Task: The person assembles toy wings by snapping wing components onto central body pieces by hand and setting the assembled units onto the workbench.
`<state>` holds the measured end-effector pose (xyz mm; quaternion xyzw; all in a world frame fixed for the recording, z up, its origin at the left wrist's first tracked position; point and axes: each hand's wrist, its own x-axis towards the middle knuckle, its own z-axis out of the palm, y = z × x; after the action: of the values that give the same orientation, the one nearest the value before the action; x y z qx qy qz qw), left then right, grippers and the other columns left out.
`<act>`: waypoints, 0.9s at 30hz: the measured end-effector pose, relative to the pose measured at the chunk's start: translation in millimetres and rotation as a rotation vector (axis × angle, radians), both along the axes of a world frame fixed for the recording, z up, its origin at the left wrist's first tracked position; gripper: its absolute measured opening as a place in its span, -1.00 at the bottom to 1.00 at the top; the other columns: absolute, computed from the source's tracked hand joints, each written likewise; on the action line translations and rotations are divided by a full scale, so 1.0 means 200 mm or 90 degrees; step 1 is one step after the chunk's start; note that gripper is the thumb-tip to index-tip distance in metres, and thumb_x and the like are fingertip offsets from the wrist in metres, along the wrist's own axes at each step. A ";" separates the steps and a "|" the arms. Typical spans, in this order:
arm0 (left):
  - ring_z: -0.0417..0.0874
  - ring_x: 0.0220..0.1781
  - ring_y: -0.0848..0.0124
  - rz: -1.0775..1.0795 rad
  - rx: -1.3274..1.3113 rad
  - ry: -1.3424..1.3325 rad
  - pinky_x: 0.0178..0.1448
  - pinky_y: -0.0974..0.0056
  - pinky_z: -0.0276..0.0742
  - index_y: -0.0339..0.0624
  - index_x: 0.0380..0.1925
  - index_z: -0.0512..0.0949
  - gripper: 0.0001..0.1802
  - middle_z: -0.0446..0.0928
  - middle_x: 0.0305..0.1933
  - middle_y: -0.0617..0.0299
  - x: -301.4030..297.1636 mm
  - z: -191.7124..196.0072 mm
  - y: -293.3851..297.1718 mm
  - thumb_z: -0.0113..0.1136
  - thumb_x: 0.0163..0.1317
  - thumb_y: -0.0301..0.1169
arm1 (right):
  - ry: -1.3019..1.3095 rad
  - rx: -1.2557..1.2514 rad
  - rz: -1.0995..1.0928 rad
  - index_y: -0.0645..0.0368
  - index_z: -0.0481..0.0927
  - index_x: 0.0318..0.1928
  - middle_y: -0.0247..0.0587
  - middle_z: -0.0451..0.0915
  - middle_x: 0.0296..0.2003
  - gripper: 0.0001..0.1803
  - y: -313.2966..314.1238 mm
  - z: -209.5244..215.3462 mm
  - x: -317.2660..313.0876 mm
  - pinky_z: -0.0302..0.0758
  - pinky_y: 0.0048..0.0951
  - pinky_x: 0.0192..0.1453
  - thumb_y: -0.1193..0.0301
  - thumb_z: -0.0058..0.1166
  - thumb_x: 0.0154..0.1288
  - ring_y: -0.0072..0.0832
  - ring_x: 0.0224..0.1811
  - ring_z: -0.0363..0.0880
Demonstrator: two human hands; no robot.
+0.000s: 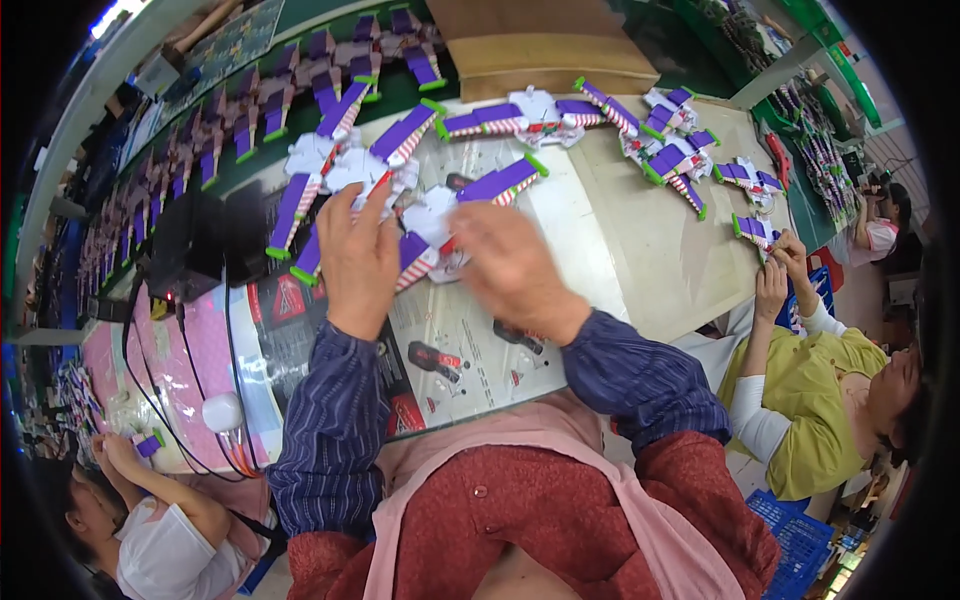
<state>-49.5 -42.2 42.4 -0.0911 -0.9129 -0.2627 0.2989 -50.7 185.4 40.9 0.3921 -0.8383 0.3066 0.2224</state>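
Just in front of me lies a winged toy part [430,215] with a white body, purple wings, red-and-white stripes and green tips. My left hand [362,260] reaches over its left side, fingers stretched forward and apart, near the white bodies; whether they touch is hard to see. Over the part's right side is my right hand [510,260], smeared by motion, so its fingers and anything in them cannot be made out. Beyond my left hand, another winged part [312,155] of the same kind overlaps others in a loose cluster.
Several winged parts stand in rows on the green conveyor [270,60] behind. A cardboard box [540,60] sits at the far middle. On the left are a black device [190,240] and hanging cables. At the right, a co-worker in a yellow-green top [800,400] handles a similar part.
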 end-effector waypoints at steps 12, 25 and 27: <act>0.39 0.37 -0.13 0.008 -0.052 -0.057 0.49 -0.17 0.32 -0.25 0.14 0.63 -0.43 0.50 0.23 -0.06 -0.05 -0.21 -0.15 0.19 0.01 -0.56 | 0.022 0.222 -0.130 0.24 0.55 0.36 -0.02 0.58 0.33 -0.40 0.24 -0.20 -0.07 0.19 0.10 0.64 0.33 0.30 0.35 -0.15 0.49 0.45; 0.59 0.27 -0.07 -0.037 0.231 -0.045 0.34 -0.04 0.53 -0.36 -0.13 0.60 -0.71 0.61 0.15 -0.07 0.21 -0.25 0.07 0.46 0.16 -0.55 | -0.091 -0.123 -0.061 0.30 0.62 0.12 0.05 0.66 0.01 -0.59 0.06 0.03 0.02 0.65 -0.20 -0.03 0.75 0.17 0.24 -0.01 -0.04 0.69; 0.68 0.12 -0.06 -0.027 0.241 -0.041 0.21 0.00 0.63 -0.38 -0.26 0.57 -0.82 0.63 0.10 -0.08 0.21 -0.24 0.09 0.40 0.20 -0.62 | -0.223 -0.122 -0.025 0.31 0.61 0.09 0.05 0.62 -0.06 -0.65 -0.07 -0.01 0.12 0.64 -0.21 -0.03 0.73 0.17 0.29 -0.06 -0.08 0.69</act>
<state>-6.7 -23.4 -4.9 -0.0440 -0.8542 -0.4386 0.2758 -27.4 172.1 39.2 0.2932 -0.8389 0.4438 0.1155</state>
